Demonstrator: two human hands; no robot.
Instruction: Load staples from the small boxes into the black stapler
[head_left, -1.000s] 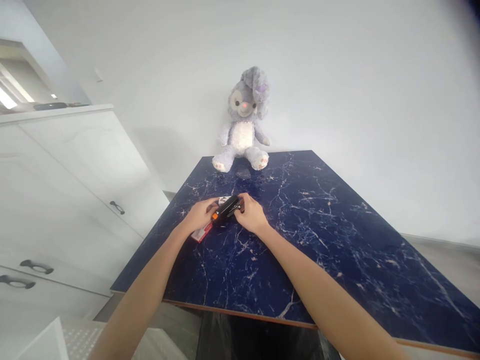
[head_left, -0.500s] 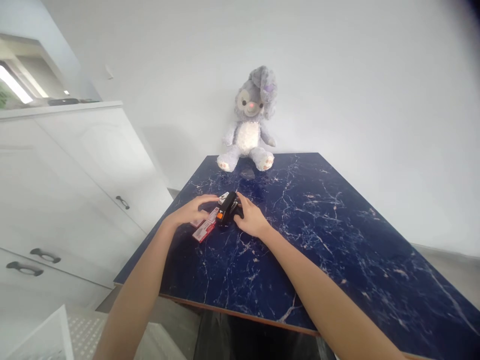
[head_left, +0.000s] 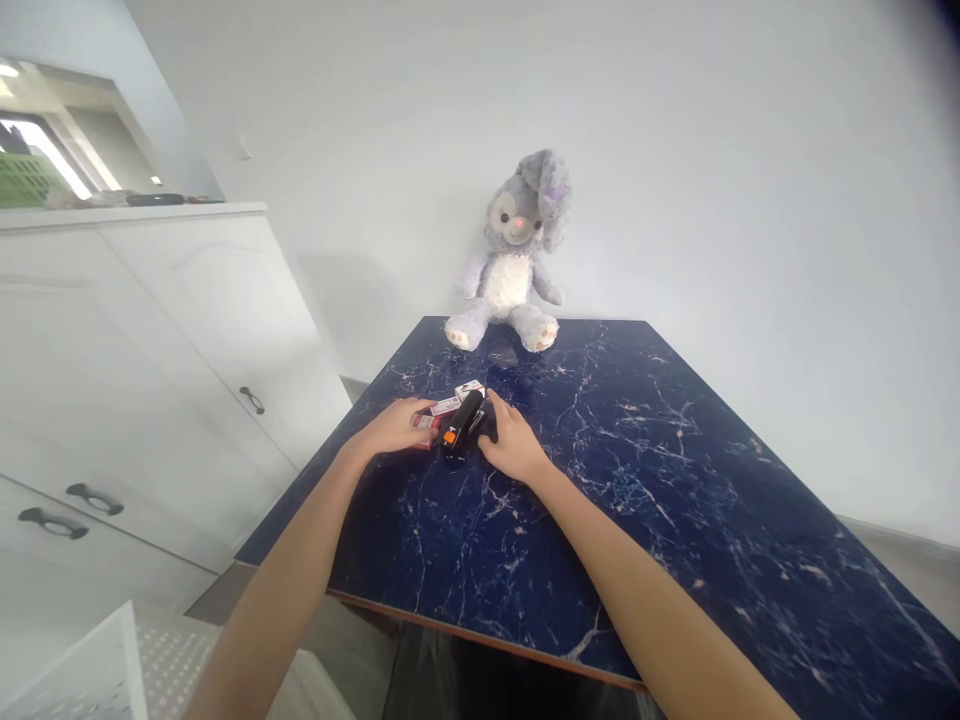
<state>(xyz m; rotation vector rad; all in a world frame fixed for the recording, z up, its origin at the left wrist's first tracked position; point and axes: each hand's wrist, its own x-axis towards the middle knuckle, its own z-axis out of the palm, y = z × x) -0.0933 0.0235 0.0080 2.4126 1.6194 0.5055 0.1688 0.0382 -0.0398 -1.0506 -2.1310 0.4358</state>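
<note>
A black stapler (head_left: 466,415) with an orange patch at its near end lies slanted on the dark blue marbled table (head_left: 600,480). Close against its left side are small red-and-white boxes (head_left: 424,424), and a white box (head_left: 469,387) touches its far end. My left hand (head_left: 397,425) has its thumb and fingers around the red-and-white box nearest me, partly covering it. Thumb and fingers spread, my right hand (head_left: 516,443) rests at the stapler's right side, fingertips at or against it. Whether they press on it is hard to tell.
A grey plush rabbit (head_left: 514,260) sits at the table's far edge against the white wall. White cabinets (head_left: 187,320) with dark handles stand to the left. A white perforated container (head_left: 97,670) is at the lower left, below the table's edge.
The red-and-white boxes have shifted from a slanting spread toward me to a closer cluster beside the stapler. My left hand has turned with them. The whole view has shifted slightly.
</note>
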